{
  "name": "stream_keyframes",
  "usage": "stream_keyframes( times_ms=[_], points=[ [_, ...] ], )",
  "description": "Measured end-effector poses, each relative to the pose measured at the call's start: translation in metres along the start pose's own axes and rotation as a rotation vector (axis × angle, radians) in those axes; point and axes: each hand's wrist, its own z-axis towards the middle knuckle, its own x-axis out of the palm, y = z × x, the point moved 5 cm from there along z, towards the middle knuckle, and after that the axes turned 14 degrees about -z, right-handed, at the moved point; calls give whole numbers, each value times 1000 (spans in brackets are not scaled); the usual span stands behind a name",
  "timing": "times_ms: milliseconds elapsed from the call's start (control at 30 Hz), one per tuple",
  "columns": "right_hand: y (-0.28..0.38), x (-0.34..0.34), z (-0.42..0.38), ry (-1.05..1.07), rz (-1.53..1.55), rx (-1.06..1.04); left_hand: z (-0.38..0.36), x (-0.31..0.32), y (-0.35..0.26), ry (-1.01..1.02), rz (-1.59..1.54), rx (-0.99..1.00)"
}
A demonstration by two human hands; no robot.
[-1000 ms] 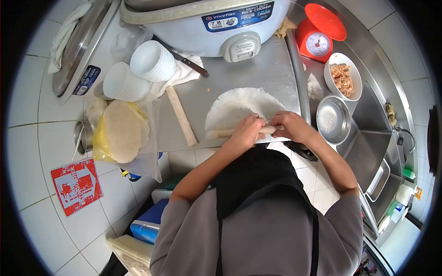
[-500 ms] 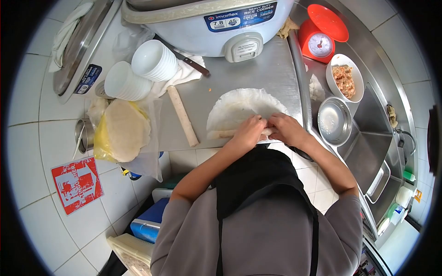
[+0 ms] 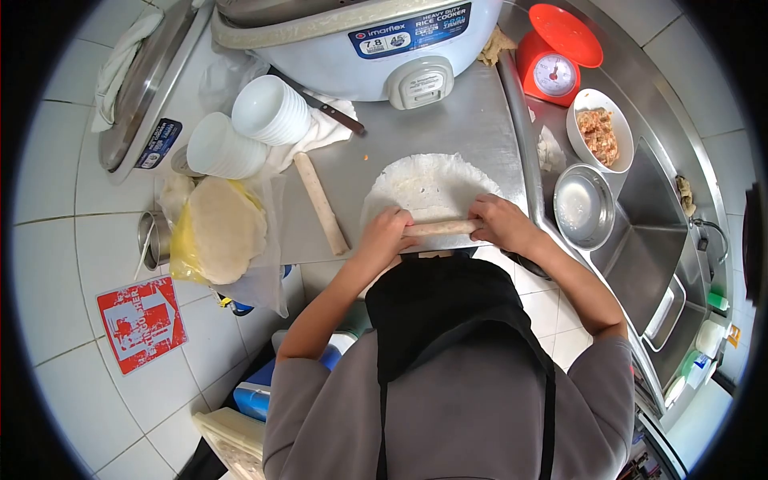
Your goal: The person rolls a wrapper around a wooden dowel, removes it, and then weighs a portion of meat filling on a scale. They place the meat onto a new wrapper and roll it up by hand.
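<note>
On the steel counter in front of me lies a round, thin white wrapper, its near edge rolled around a long filling into a spring roll. My left hand has its fingers closed at the left end of this roll. At the right end, my right hand grips it, fingers curled over the top. The far part of the wrapper lies flat beyond the roll. To the left rests a finished spring roll, apart from both hands. Further left is a stack of round wrappers on yellow and clear plastic.
A large rice cooker stands at the back. Left of it are stacked white bowls and a knife on a cloth. By the sink are a bowl of minced filling, a metal bowl with liquid and a red scale.
My left hand has moved left, away from my right hand, to the roll's other end. The roll's middle now shows between them. My right hand has shifted slightly right.
</note>
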Motion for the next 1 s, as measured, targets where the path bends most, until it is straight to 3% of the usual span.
stream_keyframes(
  times_ms=[300, 400, 500, 567, 600, 667, 767, 1000],
  points=[
    [-8, -5, -13, -21, 7, 37, -17, -20, 2, -49, 97, -13],
    [-6, -10, -20, -59, -58, 50, -21, -24, 4, -63, 107, -123],
    [11, -20, -30, -379, -122, -110, -28, -28, 3, -71, 177, -114],
    [31, -10, -35, -535, -133, -266, -32, -33, -5, -133, 264, -28],
    [36, -2, -36, -542, -136, -299, -32, -32, -8, -134, 265, -29],
    [37, 12, -34, -569, -255, -314, -30, -24, -28, -229, 275, 177],
    [27, 20, -31, -517, -252, -301, -37, 20, -34, -192, 257, 320],
    [23, 15, -17, -529, -195, -275, -27, 40, -19, -247, 249, 256]
  ],
)
